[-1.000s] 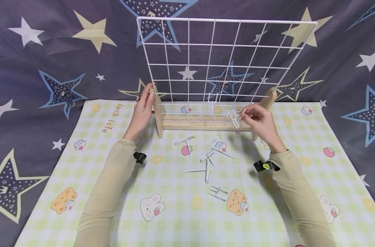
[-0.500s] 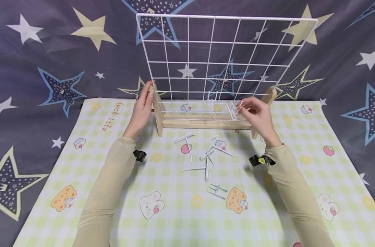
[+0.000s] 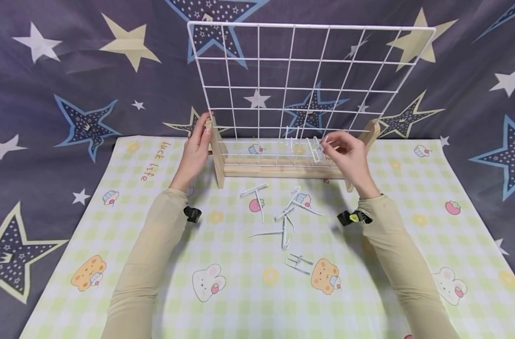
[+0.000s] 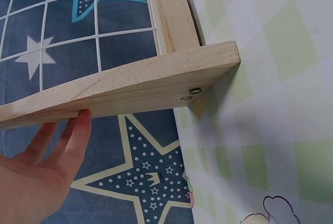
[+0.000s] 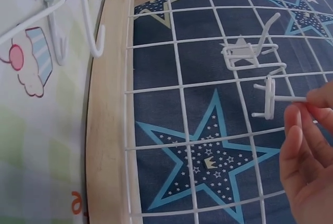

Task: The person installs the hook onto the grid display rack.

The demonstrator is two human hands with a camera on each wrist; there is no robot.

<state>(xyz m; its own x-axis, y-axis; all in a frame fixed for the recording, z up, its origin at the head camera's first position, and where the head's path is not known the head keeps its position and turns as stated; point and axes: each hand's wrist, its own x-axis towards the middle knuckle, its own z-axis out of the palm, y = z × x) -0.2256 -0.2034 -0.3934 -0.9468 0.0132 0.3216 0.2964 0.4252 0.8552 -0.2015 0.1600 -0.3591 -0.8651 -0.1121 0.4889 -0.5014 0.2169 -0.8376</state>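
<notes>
My left hand [image 3: 196,148] holds the side post [image 4: 130,78] of a wooden stand at its upper end, fingertips against the wood in the left wrist view. A white wire grid panel [image 3: 274,87] stands upright in the stand. My right hand [image 3: 346,153] pinches a white metal hook [image 5: 269,99] by its straight prong, thumb against fingertips. The hook's bracket end faces the grid, close to the lower wires. Just left of it, another white hook [image 5: 244,54] hangs on the grid.
Several loose white hooks [image 3: 285,228] lie on the checked tablecloth [image 3: 240,310] in front of the stand, one double-pronged hook [image 3: 299,263] nearest me. The wooden crossbar [image 3: 283,172] runs along the grid's bottom. A star-patterned cloth [image 3: 92,75] hangs behind.
My right hand has moved left along the grid with its hook, toward the hook that hangs there. The left hand stays on the post.
</notes>
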